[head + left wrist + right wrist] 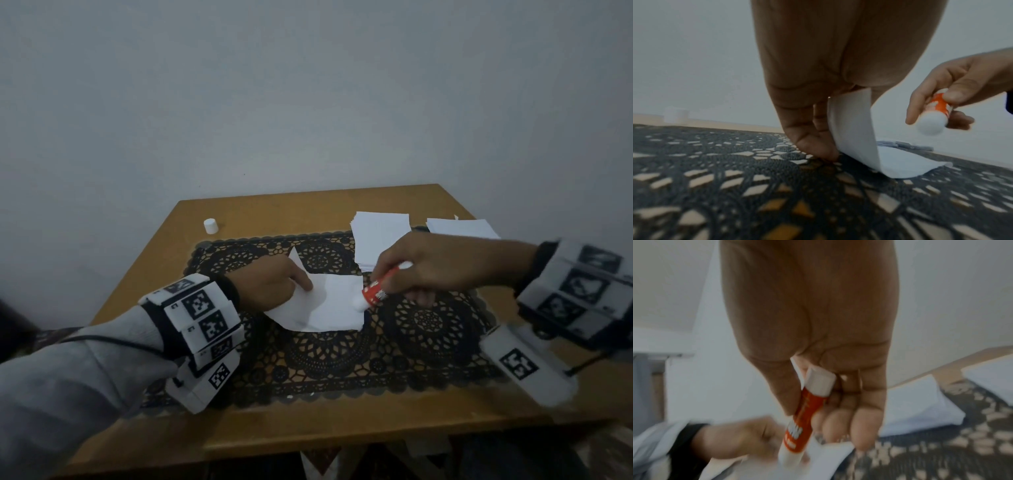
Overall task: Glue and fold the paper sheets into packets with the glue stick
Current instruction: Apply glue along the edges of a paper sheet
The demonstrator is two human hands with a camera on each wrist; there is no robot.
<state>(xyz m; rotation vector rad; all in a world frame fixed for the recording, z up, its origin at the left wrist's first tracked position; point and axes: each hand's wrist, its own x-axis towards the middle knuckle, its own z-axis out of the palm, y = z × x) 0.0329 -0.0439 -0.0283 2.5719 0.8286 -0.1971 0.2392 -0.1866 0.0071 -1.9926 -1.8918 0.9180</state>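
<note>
Held down on the black lace mat [394, 349] by the left hand [270, 287], the white paper sheet [329, 308] has one flap pinched upright; its right edge is touched by the red-and-white glue stick [375, 291], gripped by the right hand [435, 263]; white paper stacks [380, 240] lie behind on the wooden tabletop [274, 428].

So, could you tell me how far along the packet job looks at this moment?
Done: the cap is off and stands on the table; no finished packet can be identified. In hand: the left hand holds the sheet with one flap raised, while the right hand brings the glue stick to its right edge. Left: folding it shut, then the two stacks behind.
</note>
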